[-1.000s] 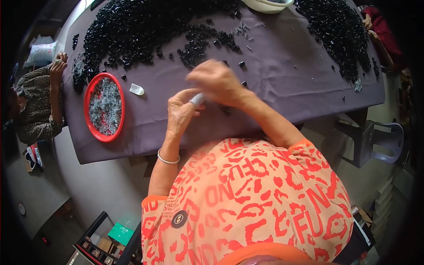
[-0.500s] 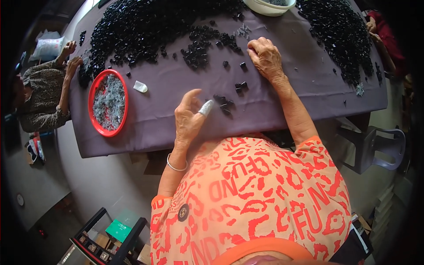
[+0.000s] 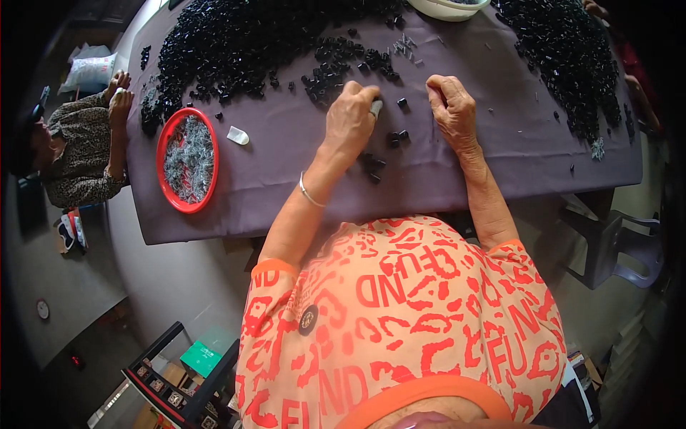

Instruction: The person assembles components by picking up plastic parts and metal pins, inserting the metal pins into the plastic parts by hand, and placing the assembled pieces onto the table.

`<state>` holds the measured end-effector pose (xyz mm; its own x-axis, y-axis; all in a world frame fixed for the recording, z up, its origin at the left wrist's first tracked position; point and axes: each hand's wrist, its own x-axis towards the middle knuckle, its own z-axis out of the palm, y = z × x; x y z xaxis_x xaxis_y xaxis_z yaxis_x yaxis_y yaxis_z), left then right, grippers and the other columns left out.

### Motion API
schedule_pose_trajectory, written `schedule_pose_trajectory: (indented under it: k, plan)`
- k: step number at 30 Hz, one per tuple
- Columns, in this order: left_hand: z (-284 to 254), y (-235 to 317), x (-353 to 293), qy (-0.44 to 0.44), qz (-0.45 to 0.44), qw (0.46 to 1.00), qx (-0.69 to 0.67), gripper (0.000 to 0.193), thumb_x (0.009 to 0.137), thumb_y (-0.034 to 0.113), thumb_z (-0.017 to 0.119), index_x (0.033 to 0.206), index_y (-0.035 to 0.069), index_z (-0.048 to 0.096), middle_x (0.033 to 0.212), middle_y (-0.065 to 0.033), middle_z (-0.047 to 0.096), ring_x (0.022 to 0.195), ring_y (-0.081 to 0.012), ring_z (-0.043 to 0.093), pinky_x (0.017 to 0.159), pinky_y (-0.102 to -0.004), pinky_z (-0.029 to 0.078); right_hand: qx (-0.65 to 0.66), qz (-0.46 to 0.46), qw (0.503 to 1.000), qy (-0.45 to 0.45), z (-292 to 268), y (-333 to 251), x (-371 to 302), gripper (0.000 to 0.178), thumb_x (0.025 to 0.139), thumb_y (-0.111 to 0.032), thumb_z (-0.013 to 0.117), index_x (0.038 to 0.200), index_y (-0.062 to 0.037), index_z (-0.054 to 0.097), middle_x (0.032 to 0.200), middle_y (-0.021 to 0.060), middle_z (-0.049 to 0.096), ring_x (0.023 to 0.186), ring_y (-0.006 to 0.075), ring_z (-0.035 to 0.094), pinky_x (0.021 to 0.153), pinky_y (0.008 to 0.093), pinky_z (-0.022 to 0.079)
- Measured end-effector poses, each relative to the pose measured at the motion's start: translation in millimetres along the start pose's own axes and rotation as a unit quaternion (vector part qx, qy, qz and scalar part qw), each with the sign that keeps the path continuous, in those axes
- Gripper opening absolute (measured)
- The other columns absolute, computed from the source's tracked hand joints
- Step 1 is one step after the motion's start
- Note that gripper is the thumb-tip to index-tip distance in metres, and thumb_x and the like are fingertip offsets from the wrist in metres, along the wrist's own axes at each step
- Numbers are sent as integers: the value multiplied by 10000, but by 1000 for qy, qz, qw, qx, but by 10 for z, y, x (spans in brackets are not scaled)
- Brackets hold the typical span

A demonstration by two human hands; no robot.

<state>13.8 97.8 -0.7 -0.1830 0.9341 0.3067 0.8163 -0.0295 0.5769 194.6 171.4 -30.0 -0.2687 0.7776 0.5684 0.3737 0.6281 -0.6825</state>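
Note:
Over the purple-grey cloth, my left hand (image 3: pixel 349 121) reaches to the edge of a loose cluster of small black plastic pieces (image 3: pixel 327 80). Its fingers are closed in a pinch, with a pale cover on the thumb; anything between the fingertips is hidden. To the right, my right hand (image 3: pixel 454 113) is curled with thumb and forefinger together, and I cannot make out what they hold. A single black piece (image 3: pixel 402 104) lies between the hands. Nearer me are a pair of black pieces (image 3: pixel 397 138) and a small group (image 3: pixel 371 167).
Large heaps of black pieces (image 3: pixel 236 50) cover the far table. A red-rimmed basket (image 3: pixel 163 171) of thin clear-grey bits stands left, near a white finger cover (image 3: pixel 238 135). A white bowl (image 3: pixel 446 13) sits at the back. Another person (image 3: pixel 78 150) works at the left edge.
My left hand has moved forward and right, from beside the near group to the cluster, its fingers closing. My right hand has shifted slightly right and nearer.

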Motion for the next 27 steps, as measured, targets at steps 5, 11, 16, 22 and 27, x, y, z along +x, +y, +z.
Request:
schedule_pose_trajectory:
  k: [5, 11, 16, 22, 27]
  plan:
    - [-28, -37, 102, -98, -13, 995, 23, 192, 748, 81, 657, 938, 49, 658, 855, -134, 629, 774, -300, 626, 704, -362, 504, 46, 42, 998, -1, -53, -15, 26, 96, 809, 26, 623, 890, -24, 621, 800, 44, 593, 649, 113, 534, 592, 238, 438]
    - [-66, -11, -105, -96, -40, 994, -31, 152, 743, 78, 674, 883, 34, 631, 834, -115, 625, 739, -285, 620, 665, -367, 493, 67, 40, 997, -29, -55, 3, 17, 97, 807, 33, 615, 888, -20, 620, 804, 45, 599, 675, 119, 557, 614, 241, 448]
    - [-68, 37, -171, -68, -54, 992, -91, 213, 736, 79, 693, 930, 47, 612, 794, -105, 605, 704, -285, 607, 640, -377, 484, 50, 29, 998, -36, -60, -7, 21, 101, 807, 31, 612, 891, -23, 621, 807, 56, 605, 691, 139, 578, 624, 247, 453]
    - [-279, 162, -311, -140, -40, 984, -103, 320, 674, 107, 765, 940, 47, 597, 795, -92, 612, 646, -229, 602, 587, -339, 486, 53, 26, 998, -34, -51, 11, 31, 111, 806, 34, 609, 898, -26, 619, 807, 58, 603, 692, 145, 579, 627, 252, 456]
    - [-21, 270, -209, -159, -20, 986, -51, 230, 722, 161, 738, 876, 35, 625, 813, -128, 653, 732, -268, 649, 637, -360, 507, 39, 13, 998, -39, -52, -14, 56, 105, 803, 39, 606, 887, -23, 612, 803, 63, 598, 687, 154, 575, 624, 257, 454]
